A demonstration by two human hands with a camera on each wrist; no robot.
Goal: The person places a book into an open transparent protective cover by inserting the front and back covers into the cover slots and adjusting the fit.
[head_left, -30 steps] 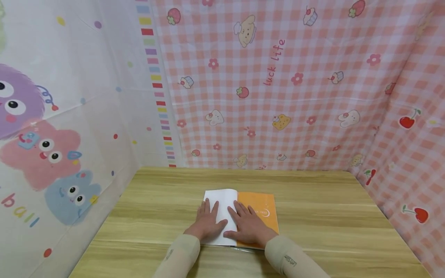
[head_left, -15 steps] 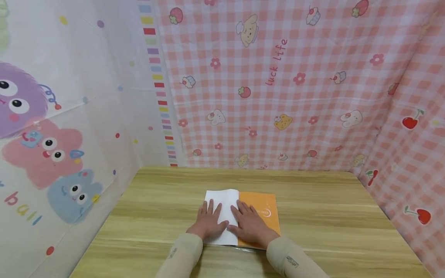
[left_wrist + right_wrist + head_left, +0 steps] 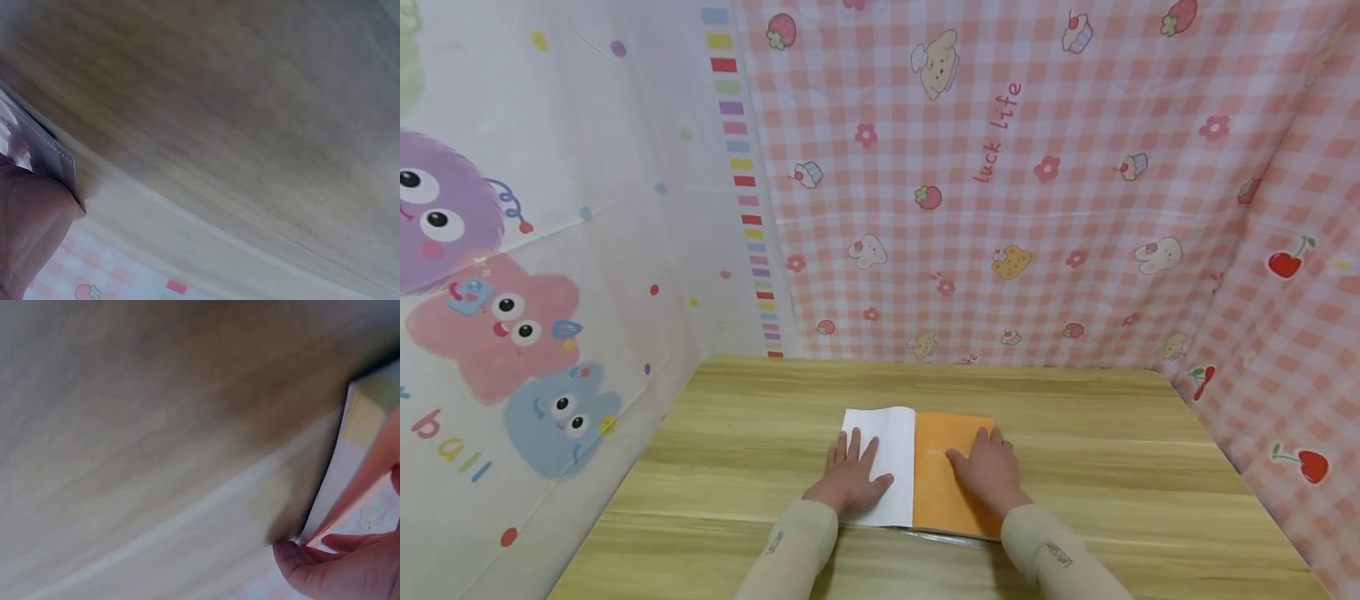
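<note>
An open book lies on the wooden table, with a white left page (image 3: 897, 442) and an orange right page (image 3: 942, 496). My left hand (image 3: 852, 485) rests on the white page, fingers spread and thumb toward the fold. At the right edge of the book is my right hand (image 3: 991, 471), thumb over the orange page and fingers at its far corner. The right wrist view has that hand's fingers (image 3: 287, 556) at the corner of the lifted orange sheet (image 3: 359, 487), a pale page (image 3: 337, 469) showing beneath. Only the heel of my left hand (image 3: 34, 225) shows in the left wrist view.
The wooden table (image 3: 737, 433) extends around the book on all sides. A pink checked cloth (image 3: 962, 225) hangs behind it, and a white cartoon-printed cloth (image 3: 625, 250) hangs at the left. A shiny edge (image 3: 955, 539) pokes out below the book's near side.
My right hand has moved from the fold rightward to the orange page's outer edge, and that edge is now raised. My left hand stays spread on the white page.
</note>
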